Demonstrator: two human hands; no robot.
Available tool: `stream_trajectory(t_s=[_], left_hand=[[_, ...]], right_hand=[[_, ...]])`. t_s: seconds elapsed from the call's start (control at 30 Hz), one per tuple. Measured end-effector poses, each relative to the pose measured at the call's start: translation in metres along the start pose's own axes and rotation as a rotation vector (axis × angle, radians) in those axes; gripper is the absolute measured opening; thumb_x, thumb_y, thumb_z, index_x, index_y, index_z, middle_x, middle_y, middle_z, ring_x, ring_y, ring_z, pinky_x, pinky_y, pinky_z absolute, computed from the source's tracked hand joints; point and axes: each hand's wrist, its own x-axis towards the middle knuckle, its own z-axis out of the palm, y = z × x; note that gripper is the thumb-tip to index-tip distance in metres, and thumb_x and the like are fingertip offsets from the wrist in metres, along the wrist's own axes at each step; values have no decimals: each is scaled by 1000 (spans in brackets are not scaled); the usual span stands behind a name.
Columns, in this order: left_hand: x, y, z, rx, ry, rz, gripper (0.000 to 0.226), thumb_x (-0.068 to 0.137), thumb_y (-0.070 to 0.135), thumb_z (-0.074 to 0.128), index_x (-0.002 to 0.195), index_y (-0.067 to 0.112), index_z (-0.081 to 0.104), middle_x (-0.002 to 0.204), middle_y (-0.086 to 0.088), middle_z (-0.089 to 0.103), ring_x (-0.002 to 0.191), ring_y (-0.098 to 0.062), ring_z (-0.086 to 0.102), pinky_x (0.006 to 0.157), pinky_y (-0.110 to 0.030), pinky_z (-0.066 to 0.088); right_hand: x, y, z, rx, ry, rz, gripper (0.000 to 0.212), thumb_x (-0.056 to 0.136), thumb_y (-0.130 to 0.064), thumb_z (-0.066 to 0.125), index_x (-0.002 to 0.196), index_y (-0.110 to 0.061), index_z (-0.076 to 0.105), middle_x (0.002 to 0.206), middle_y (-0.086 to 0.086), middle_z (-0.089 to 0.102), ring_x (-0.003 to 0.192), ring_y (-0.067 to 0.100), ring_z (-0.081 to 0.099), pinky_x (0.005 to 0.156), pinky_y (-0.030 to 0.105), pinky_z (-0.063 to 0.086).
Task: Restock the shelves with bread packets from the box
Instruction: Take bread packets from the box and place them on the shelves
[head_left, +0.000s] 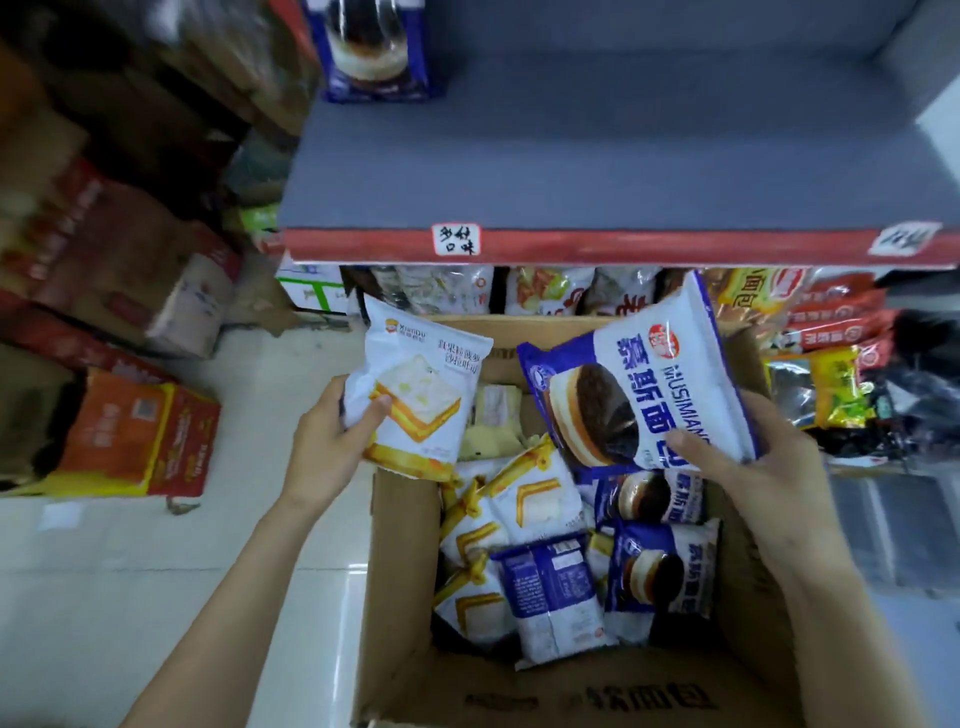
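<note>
On the far left, stacked cartons lean against each other, blurred. Nearer, an orange carton sits on the pale tiled floor. A white-and-green carton stands by the left end of the shelving. On the right, red snack packs are piled above a yellow-green pack and what may be dark wrapped goods.
</note>
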Motion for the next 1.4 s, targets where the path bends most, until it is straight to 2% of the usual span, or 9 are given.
stream_trajectory(t_s=[0.1,0.2,0.43,0.53,0.73,0.87,1.03,1.27,1.4], left_hand=[[-10,20,-37,-28,76,45,43,72,60,56,97,25,58,83,13,65,73,6,58,59,-14,42],[-13,36,-65,-101,180,82,31,82,39,66,104,18,60,89,11,65,72,9,56,61,-11,41],[1,46,-96,-169,376,86,30,92,30,60,112,8,55,94,5,57,84,-4,51,65,-14,39],[14,43,-101,-152,387,108,23,93,31,57,104,13,50,85,10,54,75,-1,51,65,-23,36],[44,34,-108,-179,377,134,13,95,23,54,105,21,47,87,20,52,76,19,51,62,-5,38],[63,35,-112,-230,346,125,10,94,26,54,97,30,46,86,20,54,75,17,52,62,-8,39],[80,43,-117,-320,284,147,5,95,25,53,99,25,51,88,18,57,76,17,54,64,-6,41],[91,66,-116,-409,93,177,16,95,24,52,111,24,53,99,16,61,83,15,56,69,-5,43],[98,91,-85,-471,-47,160,24,95,28,51,119,30,53,110,17,61,99,8,58,76,-8,46]], right_hand=[[-3,-53,5,-61,17,-211,39,72,-23,79,105,-36,61,97,-18,68,87,1,66,74,24,55],[4,-105,22,-102,44,-448,40,76,-19,76,111,-33,60,99,-24,64,85,-6,61,73,12,50],[91,-196,116,-373,19,-899,50,78,-15,69,127,-11,58,117,8,63,106,18,57,88,11,33],[138,-221,159,-379,-32,-867,49,77,-18,72,125,-15,60,120,9,64,107,20,58,88,14,36],[208,-233,227,-355,37,-734,50,78,-9,71,126,-9,56,127,13,55,113,27,56,98,28,43],[201,-210,256,-513,170,-698,73,81,-16,70,143,-26,33,154,20,8,140,41,18,108,44,33],[202,-180,271,-826,63,-670,40,94,-41,50,134,-35,49,159,7,-1,145,35,-4,113,59,14],[111,-190,225,32,-230,-410,34,95,-44,48,128,-37,48,125,-5,59,115,8,52,100,28,43],[77,-159,189,92,-387,-263,78,84,-34,65,144,-40,15,115,-7,61,95,4,64,68,13,50]])
